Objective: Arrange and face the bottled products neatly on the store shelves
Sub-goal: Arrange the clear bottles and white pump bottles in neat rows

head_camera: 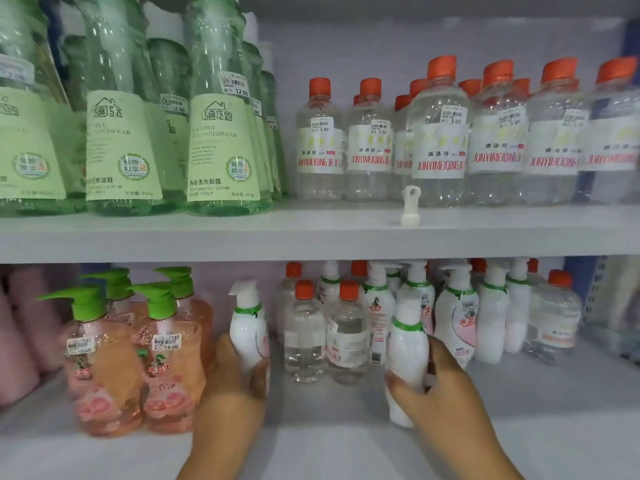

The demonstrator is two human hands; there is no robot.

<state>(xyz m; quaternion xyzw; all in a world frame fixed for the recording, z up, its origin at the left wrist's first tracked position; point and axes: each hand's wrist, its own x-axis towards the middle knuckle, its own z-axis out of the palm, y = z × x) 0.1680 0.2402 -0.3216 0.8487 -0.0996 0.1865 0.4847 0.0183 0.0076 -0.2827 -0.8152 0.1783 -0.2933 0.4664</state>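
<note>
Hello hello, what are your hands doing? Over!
Left hand grips white pump bottle. Right hand grips another white bottle. Clear orange-capped bottles stand between.

Above the shelf board (311, 233): three front green bottles (221, 140), more behind. Below it: four pink pump bottles (169, 358), two hands, one white bottle in each.

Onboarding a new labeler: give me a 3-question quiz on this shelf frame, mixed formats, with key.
1. True or false: the left hand grips a white pump bottle.
2. What does the right hand hold? A) an orange-capped clear bottle B) a white bottle with a green neck band C) nothing
3. Fill in: the small white hook stands on the ___ shelf.

Key: 1 true; 2 B; 3 upper.
</note>
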